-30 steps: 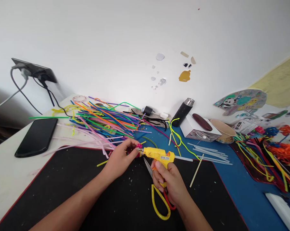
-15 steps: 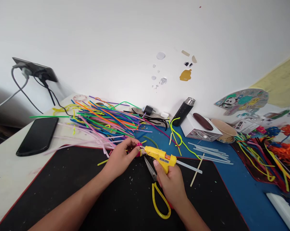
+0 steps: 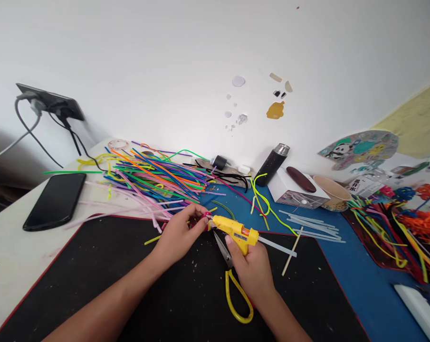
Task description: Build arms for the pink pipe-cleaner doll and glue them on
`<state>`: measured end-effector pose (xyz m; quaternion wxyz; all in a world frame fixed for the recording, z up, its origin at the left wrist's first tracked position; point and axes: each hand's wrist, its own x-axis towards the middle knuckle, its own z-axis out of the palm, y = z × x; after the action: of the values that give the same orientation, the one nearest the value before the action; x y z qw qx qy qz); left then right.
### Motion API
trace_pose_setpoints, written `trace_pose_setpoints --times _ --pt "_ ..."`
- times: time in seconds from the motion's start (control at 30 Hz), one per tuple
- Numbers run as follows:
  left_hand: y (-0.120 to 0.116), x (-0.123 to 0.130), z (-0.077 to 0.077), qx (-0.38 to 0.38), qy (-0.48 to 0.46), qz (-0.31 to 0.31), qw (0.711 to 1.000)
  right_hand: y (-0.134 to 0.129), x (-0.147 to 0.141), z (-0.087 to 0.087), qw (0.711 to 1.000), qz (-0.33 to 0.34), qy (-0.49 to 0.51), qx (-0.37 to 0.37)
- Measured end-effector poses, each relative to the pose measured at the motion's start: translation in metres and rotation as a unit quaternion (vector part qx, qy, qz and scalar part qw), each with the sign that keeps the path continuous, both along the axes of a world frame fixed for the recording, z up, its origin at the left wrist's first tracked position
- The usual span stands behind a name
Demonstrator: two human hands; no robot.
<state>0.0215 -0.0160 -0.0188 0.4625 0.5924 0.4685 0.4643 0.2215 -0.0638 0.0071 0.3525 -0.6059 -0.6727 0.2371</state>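
Observation:
My right hand (image 3: 253,268) is wrapped round the handle of a yellow hot glue gun (image 3: 234,231), which has a clear glue stick (image 3: 277,246) poking out of its back. The gun's nozzle points left and meets a small pink piece (image 3: 206,215), perhaps bent pipe cleaner, pinched in my left hand (image 3: 181,232). Fingers cover most of that piece. Beneath the gun lie scissors (image 3: 226,251) with yellow handles on the black mat (image 3: 157,294); my right hand partly hides them.
Many coloured pipe cleaners (image 3: 157,175) are heaped at the back. A phone (image 3: 55,202) lies at left. Loose glue sticks (image 3: 316,223), a thin wooden stick (image 3: 292,251), a black flask (image 3: 272,165) and a white box (image 3: 296,190) are on the right.
The glue gun has shifted slightly left, bringing its nozzle closer against the pink piece. My left hand stays nearly still.

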Motion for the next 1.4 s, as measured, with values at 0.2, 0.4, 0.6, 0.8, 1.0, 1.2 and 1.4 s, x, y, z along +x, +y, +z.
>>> trace_pose_setpoints --times 0.2,0.4,0.6,0.8,1.0,1.2,1.4 --pt "0.0001 0.0003 0.0015 0.007 0.009 0.003 1.000 0.0005 -0.0001 0.0015 1.000 0.002 -0.019 0.009" --pt "-0.0005 0.0009 0.0026 0.011 0.019 0.004 1.000 0.0011 -0.0010 0.0037 0.999 -0.004 -0.029 0.016" --pt "-0.0003 0.0008 0.0036 0.016 0.028 0.005 0.999 0.0002 0.0005 -0.0005 0.999 -0.003 -0.037 0.012" --pt "-0.0008 0.0003 0.0063 0.017 0.037 0.009 0.999 0.0013 0.0017 -0.0005 0.999 -0.002 -0.041 0.015" --pt "-0.0009 0.0009 0.0051 0.017 0.038 0.008 0.999 0.0012 0.0016 0.0007 0.999 -0.003 -0.047 0.017" --pt "-0.0018 0.0006 0.0057 0.018 0.039 0.008 0.999 0.0018 0.0018 0.0032 0.999 -0.007 -0.041 0.014" --pt "-0.0013 0.0004 0.0022 0.017 0.038 0.010 0.999 0.0016 0.0016 0.0043 0.999 -0.011 -0.031 0.007"
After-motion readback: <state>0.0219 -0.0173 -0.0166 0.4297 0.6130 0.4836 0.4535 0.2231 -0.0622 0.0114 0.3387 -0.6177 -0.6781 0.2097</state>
